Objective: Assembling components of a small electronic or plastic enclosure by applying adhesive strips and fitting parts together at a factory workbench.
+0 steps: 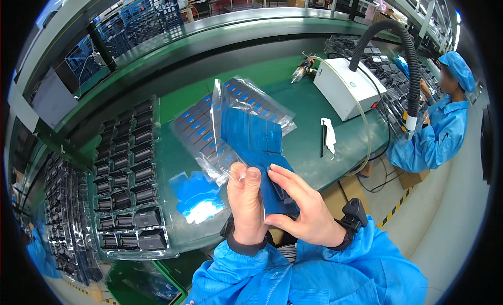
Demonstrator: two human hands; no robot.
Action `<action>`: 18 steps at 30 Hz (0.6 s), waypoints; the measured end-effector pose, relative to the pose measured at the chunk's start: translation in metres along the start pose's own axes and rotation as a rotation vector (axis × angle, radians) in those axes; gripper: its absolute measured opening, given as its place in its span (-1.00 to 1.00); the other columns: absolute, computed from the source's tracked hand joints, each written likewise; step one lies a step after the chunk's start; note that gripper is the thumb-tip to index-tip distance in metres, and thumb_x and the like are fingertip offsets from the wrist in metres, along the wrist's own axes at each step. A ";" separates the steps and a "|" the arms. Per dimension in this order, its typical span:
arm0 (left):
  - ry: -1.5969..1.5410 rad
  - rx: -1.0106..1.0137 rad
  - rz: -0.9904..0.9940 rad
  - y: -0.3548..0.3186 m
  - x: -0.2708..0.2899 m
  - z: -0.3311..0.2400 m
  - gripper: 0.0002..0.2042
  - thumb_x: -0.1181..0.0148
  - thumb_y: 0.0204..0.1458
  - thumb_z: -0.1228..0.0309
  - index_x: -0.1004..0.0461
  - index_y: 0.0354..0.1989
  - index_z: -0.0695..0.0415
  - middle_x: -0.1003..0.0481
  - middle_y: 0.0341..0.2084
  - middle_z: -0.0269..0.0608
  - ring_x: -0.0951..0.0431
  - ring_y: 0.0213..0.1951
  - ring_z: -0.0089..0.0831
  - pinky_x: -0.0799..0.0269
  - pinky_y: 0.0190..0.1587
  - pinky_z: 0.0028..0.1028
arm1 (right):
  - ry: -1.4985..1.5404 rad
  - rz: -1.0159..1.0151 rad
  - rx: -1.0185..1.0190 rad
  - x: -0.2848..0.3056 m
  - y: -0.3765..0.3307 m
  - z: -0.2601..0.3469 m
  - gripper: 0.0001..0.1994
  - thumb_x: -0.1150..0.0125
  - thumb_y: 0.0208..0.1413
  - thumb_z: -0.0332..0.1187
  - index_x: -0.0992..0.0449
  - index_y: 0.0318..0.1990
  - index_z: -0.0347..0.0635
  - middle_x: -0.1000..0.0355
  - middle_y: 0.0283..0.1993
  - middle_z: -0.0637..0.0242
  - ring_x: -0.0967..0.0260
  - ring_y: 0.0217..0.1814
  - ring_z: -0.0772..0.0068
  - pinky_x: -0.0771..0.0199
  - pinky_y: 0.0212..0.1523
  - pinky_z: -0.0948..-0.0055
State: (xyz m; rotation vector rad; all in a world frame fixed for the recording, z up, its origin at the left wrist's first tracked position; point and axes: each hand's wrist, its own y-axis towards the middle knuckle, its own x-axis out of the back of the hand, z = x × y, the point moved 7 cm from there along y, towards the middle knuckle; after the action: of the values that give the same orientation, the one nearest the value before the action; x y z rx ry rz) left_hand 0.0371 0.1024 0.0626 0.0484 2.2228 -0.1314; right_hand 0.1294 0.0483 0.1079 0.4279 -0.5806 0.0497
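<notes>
Closest to the camera, blue sleeves (pixel 335 271) reach up past the table's near edge, with a black wrist device (pixel 353 216) at the right wrist. The left hand (pixel 246 200) is curled, thumb up, pinching a clear plastic film (pixel 216 121) that rises above it. The right hand (pixel 306 208) is spread, thumb well apart from the straight fingers, and its fingertips touch a creased blue film sheet (pixel 251 131); whether it grips the sheet I cannot tell. That sheet stands between the hands and reaches out over the middle of the table (pixel 304 161), its far part in front of a clear tray (pixel 285 121) of grey pieces with blue patches. A dark object, partly hidden, shows behind the right fingers.

Glossy blue film pieces (pixel 196 195) lie by the table's near edge, left of the left hand. Toward the left end sits a clear blister tray (pixel 166 221) of black plastic housings. A white box machine (pixel 343 93) stands near the far right corner, and a white cloth (pixel 329 134) lies just in front of it. Beyond the right edge is a co-worker (pixel 445 132) in blue
</notes>
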 end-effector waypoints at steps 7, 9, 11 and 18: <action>-0.007 0.063 0.087 -0.001 -0.001 -0.003 -0.82 0.02 0.16 0.27 -0.21 -0.42 0.03 -0.32 -0.54 -0.45 -0.30 -0.56 -0.72 -0.28 -0.50 -0.65 | 0.286 0.086 -0.071 0.002 0.003 -0.009 -0.29 -0.35 -0.14 -0.25 -0.17 0.17 -0.33 -0.08 0.24 -0.05 -0.08 0.28 0.08 -0.14 0.20 0.30; 0.029 0.027 0.150 -0.001 -0.001 -0.003 -0.85 0.01 0.16 0.28 -0.22 -0.34 0.04 -0.34 -0.49 -0.43 -0.33 -0.52 -0.70 -0.30 -0.48 -0.65 | 0.369 0.066 -0.099 0.002 0.003 -0.015 -0.28 -0.34 -0.13 -0.25 -0.16 0.18 -0.33 -0.08 0.24 -0.05 -0.08 0.28 0.08 -0.14 0.20 0.30; 0.035 0.038 0.109 -0.002 -0.006 -0.002 -0.86 0.01 0.16 0.29 -0.21 -0.29 0.04 -0.35 -0.47 -0.42 -0.35 -0.50 -0.69 -0.31 -0.47 -0.65 | 0.612 0.058 -0.198 0.001 0.001 -0.022 -0.28 -0.34 -0.13 -0.24 -0.15 0.18 -0.33 -0.08 0.24 -0.05 -0.07 0.29 0.08 -0.13 0.21 0.30; 0.107 0.001 0.098 -0.005 -0.006 -0.005 -0.83 0.02 0.16 0.31 -0.18 -0.17 0.04 -0.35 -0.41 -0.38 -0.37 -0.44 -0.68 -0.32 -0.44 -0.66 | 0.295 0.107 -0.098 0.007 0.007 -0.005 -0.28 -0.30 -0.08 -0.20 -0.12 0.18 -0.39 -0.09 0.23 -0.10 -0.04 0.30 0.02 -0.11 0.22 0.29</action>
State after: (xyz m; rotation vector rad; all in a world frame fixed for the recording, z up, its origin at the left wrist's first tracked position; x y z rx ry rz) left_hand 0.0363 0.0985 0.0712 0.1687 2.3225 -0.0772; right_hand 0.1366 0.0566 0.1104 0.2863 -0.3128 0.1834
